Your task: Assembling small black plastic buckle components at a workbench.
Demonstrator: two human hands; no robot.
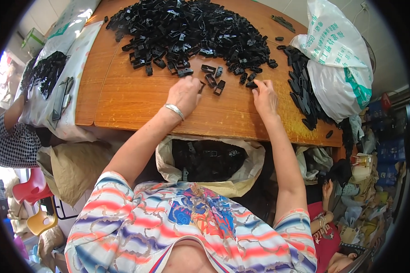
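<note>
Left hand (183, 93) curled on the wooden table (136, 102), perhaps pinching a black plastic buckle (202, 86), right hand (264, 97) fingering another (251, 84) near the far heap (191, 29); risk of knocking loose pieces over the near edge into the bag (209, 159).

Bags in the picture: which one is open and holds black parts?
The beige bag below the table edge, before the person; the white bag lies on the table.

Cluttered small workshop — heaped black plastic clips (191, 27) on wooden table (136, 98), stuffed sacks (337, 63)
</note>
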